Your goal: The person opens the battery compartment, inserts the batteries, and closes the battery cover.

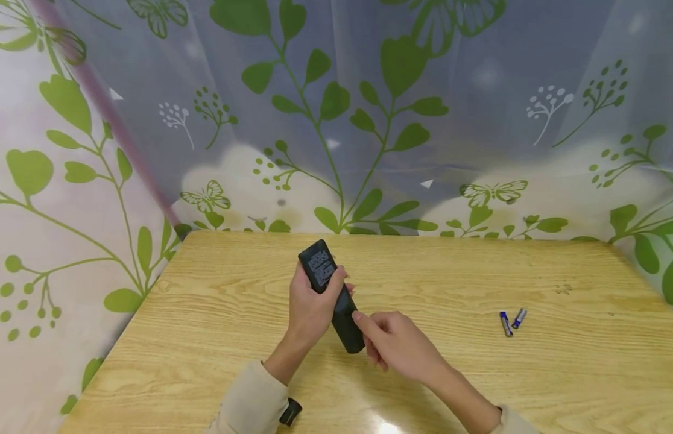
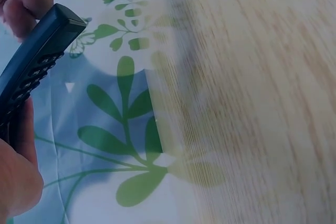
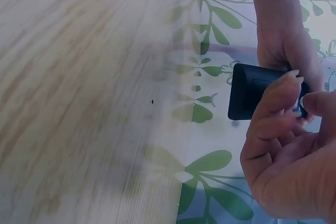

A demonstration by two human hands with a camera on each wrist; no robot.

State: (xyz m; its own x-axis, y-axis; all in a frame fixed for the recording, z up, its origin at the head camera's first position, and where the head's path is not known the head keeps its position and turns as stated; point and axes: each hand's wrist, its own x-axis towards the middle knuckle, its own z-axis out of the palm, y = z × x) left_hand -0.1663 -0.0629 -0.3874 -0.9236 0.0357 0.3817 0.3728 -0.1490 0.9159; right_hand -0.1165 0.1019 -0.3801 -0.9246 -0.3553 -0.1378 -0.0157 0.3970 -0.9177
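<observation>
A black remote control [image 1: 344, 319] is tilted above the table, its back with a printed label facing up in the head view. My left hand [image 1: 312, 304] grips it round the upper middle, thumb across the back beside the label. At the lower part of the remote, the thumb of my right hand [image 1: 396, 343] touches the back near its edge, and the other fingers are curled. In the right wrist view, fingers of the right hand [image 3: 294, 156] partly hide the remote [image 3: 241, 93]. Rows of buttons on the remote's front [image 2: 31, 66] show in the left wrist view.
Two small blue and silver batteries [image 1: 506, 324] lie close together on the wooden table [image 1: 206, 337], to the right of my hands. A curtain with green leaf prints [image 1: 325, 150] hangs along the table's back edge and left side.
</observation>
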